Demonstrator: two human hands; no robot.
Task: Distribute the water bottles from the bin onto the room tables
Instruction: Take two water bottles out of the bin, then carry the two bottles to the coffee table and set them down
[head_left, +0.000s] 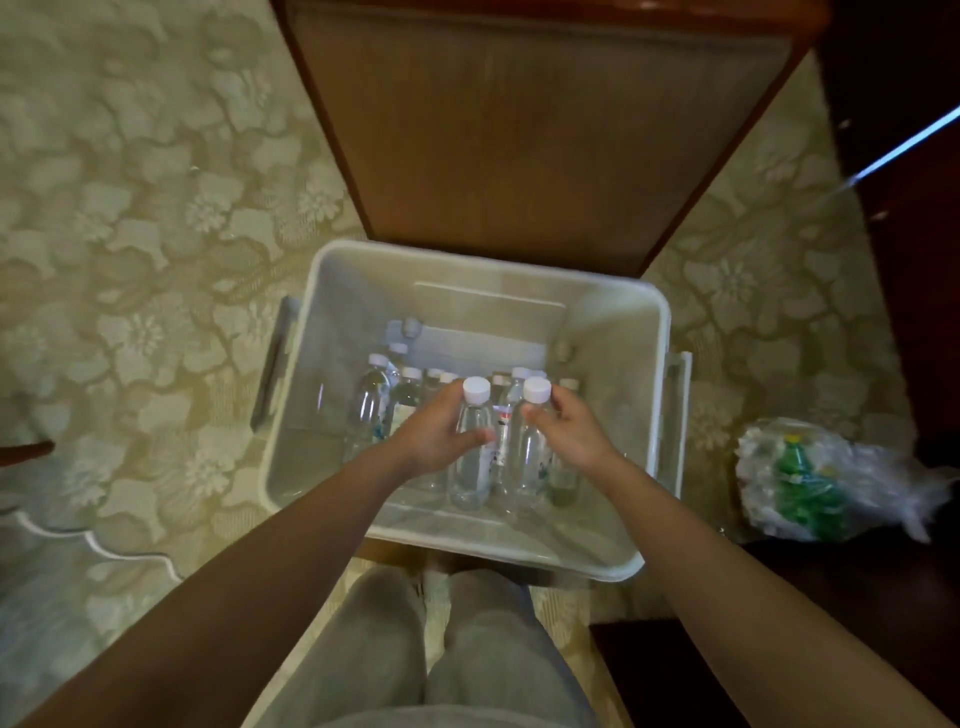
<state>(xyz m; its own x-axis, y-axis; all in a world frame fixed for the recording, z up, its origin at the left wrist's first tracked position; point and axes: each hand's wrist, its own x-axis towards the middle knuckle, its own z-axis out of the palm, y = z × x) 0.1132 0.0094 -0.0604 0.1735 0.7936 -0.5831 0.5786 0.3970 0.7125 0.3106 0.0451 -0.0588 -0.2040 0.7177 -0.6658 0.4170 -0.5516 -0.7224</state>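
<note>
Pickup stage, basically: the person is standing over the bin (618, 332) with both arms reaching in. The left hand (434, 436) is curled round the left bottle (470, 478) just under its white cap, and the right hand (571, 431) has the right bottle (527, 467) the same way, thumb across the front. Both bottles are upright and side by side near the middle of the bin. Their bases look low inside it, so they're probably barely lifted, if at all; the frame is too blurry to tell. A bunch of spare bottles (371, 400) stands behind and to the left of them in the bin, so there's plenty left to hand out. Just beyond the bin is a wooden top (519, 130) that looks like a table, and off to the bin's right a crinkly bag (810, 483) with something green in it lies on the carpet (130, 208). Nothing's on a table yet from what shows here. The next move would be lifting both straight up so they clear the bin's wall without knocking the neighbours over, then carrying them to a table and setting them down upright. The grip is high on the necks, so a full bottle could swing a bit.
</note>
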